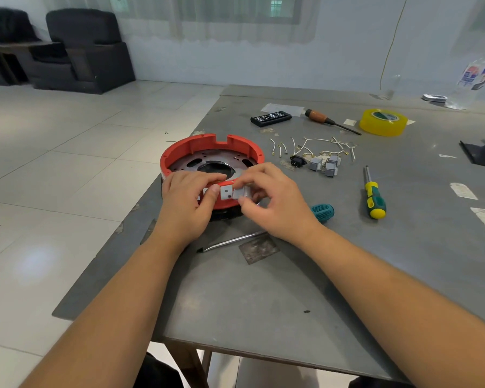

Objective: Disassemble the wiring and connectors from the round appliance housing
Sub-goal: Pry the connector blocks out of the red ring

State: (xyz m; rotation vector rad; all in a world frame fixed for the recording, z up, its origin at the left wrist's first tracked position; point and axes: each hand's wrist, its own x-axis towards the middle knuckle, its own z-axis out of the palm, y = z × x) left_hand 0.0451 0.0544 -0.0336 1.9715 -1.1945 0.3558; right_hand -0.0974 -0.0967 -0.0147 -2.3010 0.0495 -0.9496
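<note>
- Nearest the camera, two bare forearms are reaching out over the dull grey metal table (291, 298), with both hands working at the near rim of the round red plastic appliance housing (207, 147), which is sitting at the table's left edge.
- The left hand (188, 203) is resting curled over the rim, thumb pressing beside a small white rectangular connector piece (231, 192) on the housing's near wall.
- The right hand (275, 200) is pinching that same white piece, fingers curled on its right side, thumb underneath.
- Looks to me like they're working the last fitting off the wall: a pile of loose white wires with brass terminals (317, 148), grey block switches (324, 165) and a black socket (296, 160) is already lying just right of the housing.
- Next move probably needs a steady outward pull or wiggle while the left hand is bracing the ring. If it's clipped in, the chrome-shafted screwdriver with the teal handle (321, 212) under the right wrist is closest.
- Readable text: basically none. The clear plastic bottle (472, 79) has a red-and-blue label, and the yellow tape roll (383, 122) has a green-and-white core print, both too blurry to read.
</note>
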